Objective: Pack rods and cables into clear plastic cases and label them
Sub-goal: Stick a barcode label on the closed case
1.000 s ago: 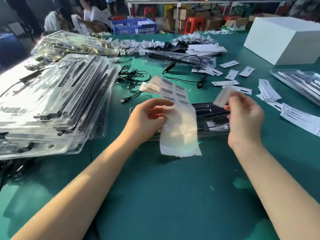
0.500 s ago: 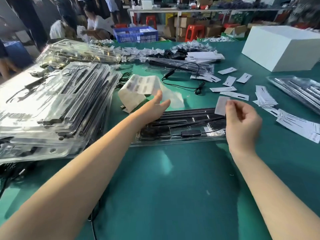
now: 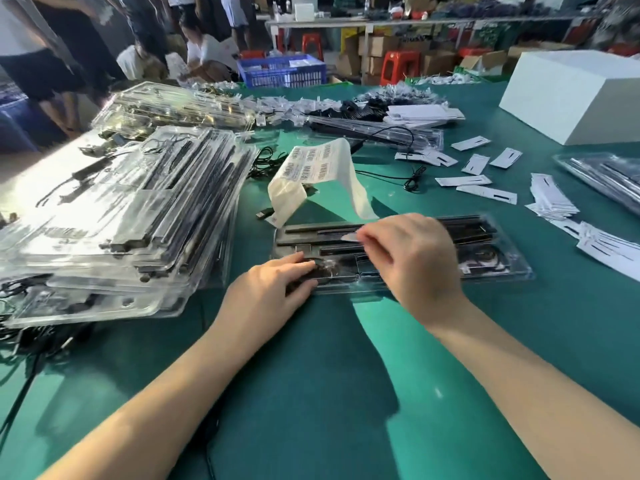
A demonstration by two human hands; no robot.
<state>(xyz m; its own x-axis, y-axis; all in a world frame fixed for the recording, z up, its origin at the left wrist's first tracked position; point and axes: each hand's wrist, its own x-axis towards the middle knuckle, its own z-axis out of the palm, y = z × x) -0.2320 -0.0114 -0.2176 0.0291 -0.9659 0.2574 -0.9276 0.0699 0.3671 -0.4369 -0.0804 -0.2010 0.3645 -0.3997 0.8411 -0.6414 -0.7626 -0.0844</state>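
Centre frame, the packed clear plastic case (image 3: pixel 398 251) awaits labelling: flat left hand (image 3: pixel 277 285) steadies it, right hand (image 3: pixel 412 258) pinches a small white label (image 3: pixel 349 237)

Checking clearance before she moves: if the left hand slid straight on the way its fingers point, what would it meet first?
The left hand lies flat on the near edge of the clear case, fingers pointing up and right. It would probably meet the right hand first, which pinches a label over the case; their relative heights are unclear.
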